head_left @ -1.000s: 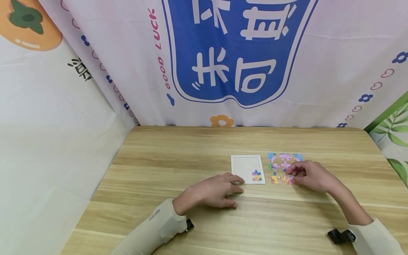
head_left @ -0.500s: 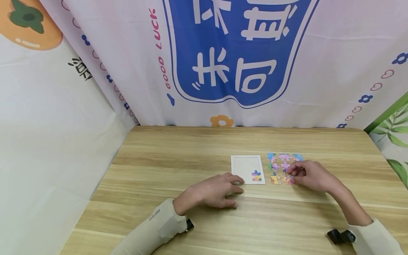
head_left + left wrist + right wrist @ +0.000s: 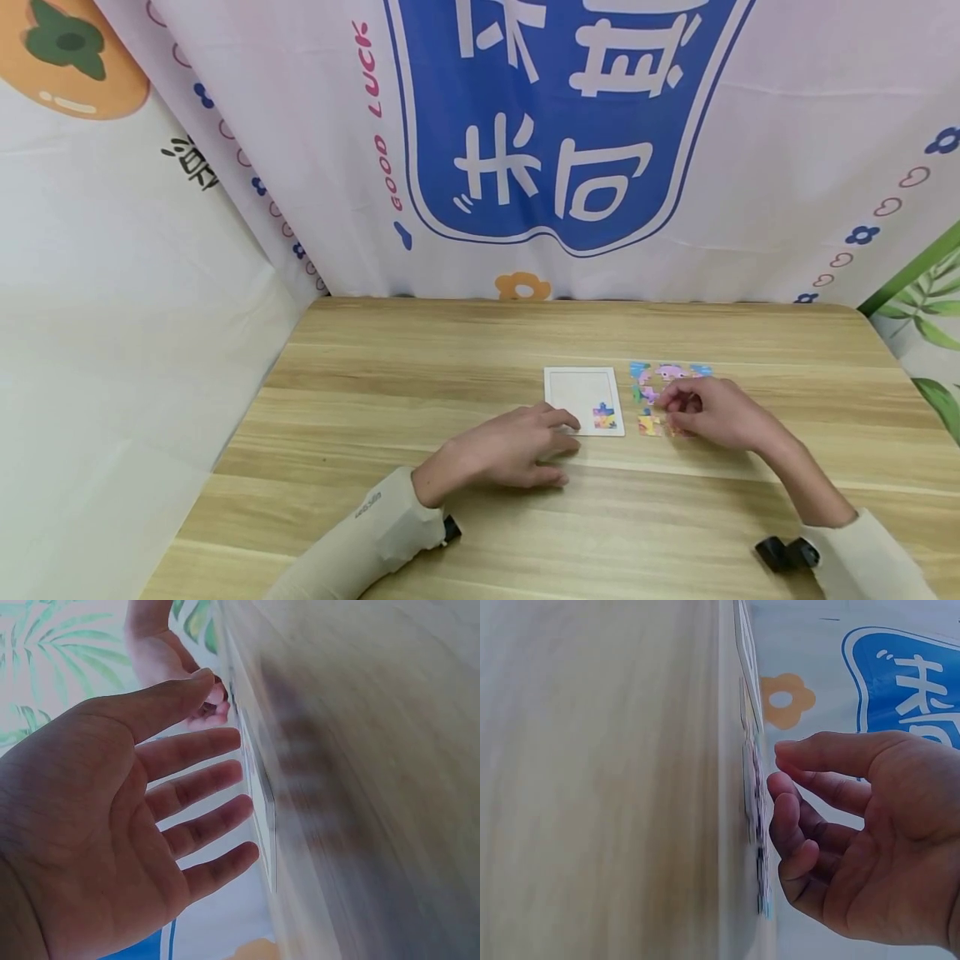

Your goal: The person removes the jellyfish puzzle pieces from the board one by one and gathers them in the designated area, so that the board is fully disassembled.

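My left hand (image 3: 517,447) lies palm down with fingers spread, its fingertips at the near left corner of a white puzzle tray (image 3: 557,400). In the left wrist view the left fingers (image 3: 217,784) are extended and hold nothing. A joined colourful piece of jigsaw (image 3: 604,416) sits in the tray's near right corner. To the right, several jigsaw pieces (image 3: 649,423) lie in rows with small gaps. My right hand (image 3: 716,412) hovers over them and hides some. In the right wrist view its fingers are loosely bent, thumb (image 3: 810,752) apart from the index finger, nothing between.
The wooden table (image 3: 420,367) extends around the tray and pieces. Behind it hangs a printed curtain (image 3: 757,183), and a pale cloth (image 3: 142,358) covers the left side. Black wrist devices (image 3: 783,553) sit by both sleeves.
My right hand has shifted left over the jigsaw pieces, covering the middle ones more. The left hand stays at the tray's corner, almost still.
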Action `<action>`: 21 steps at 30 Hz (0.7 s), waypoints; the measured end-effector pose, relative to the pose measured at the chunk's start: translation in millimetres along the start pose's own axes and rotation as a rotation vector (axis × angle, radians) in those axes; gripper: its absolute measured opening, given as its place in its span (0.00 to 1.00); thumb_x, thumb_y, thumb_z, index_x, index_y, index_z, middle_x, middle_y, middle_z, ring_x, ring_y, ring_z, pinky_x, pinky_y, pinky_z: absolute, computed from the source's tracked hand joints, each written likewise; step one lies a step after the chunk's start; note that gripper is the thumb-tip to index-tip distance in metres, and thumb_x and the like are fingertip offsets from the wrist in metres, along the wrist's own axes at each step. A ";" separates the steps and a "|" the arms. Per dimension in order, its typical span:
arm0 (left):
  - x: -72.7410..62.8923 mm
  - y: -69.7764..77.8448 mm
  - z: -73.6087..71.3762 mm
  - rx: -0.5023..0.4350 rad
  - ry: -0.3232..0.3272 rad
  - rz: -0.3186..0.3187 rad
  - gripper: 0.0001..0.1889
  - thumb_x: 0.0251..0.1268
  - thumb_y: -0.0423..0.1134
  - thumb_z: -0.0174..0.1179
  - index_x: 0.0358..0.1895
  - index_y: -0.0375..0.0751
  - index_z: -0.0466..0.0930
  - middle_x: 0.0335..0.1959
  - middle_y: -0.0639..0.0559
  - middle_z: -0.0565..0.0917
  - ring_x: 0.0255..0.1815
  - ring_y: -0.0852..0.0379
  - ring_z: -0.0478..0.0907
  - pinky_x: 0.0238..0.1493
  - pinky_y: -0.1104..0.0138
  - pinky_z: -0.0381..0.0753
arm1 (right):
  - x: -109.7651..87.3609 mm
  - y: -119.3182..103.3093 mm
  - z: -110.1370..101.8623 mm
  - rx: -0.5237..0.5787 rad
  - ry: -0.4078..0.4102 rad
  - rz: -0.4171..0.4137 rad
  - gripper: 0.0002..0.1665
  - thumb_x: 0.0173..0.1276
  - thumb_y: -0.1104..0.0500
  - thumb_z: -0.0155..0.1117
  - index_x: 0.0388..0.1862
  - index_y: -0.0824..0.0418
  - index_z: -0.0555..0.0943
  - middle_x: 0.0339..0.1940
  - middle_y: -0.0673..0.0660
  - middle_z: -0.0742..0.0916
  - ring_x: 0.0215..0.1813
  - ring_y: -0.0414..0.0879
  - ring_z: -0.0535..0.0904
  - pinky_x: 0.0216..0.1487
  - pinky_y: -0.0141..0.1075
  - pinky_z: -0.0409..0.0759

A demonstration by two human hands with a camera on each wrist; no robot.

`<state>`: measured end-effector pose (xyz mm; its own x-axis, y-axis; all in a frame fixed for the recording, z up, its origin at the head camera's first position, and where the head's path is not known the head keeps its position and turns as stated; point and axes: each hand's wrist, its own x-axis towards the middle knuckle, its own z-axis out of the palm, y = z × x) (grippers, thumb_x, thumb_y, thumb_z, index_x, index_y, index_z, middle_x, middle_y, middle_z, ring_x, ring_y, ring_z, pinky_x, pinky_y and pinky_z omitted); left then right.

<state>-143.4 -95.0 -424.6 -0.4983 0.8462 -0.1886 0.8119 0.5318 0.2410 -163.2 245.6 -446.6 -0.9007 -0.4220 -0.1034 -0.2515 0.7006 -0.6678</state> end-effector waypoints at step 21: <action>21.4 11.3 -7.0 -0.003 -0.056 0.014 0.27 0.81 0.56 0.61 0.75 0.49 0.79 0.81 0.54 0.73 0.80 0.54 0.71 0.79 0.63 0.73 | 26.7 -29.5 13.2 0.004 -0.022 -0.134 0.09 0.68 0.66 0.74 0.47 0.60 0.88 0.38 0.48 0.88 0.37 0.36 0.79 0.36 0.30 0.79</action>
<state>-147.0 -70.6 -419.3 -0.4687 0.8506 -0.2383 0.8180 0.5197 0.2465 -175.1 206.0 -439.4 -0.8510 -0.5244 -0.0290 -0.3679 0.6346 -0.6796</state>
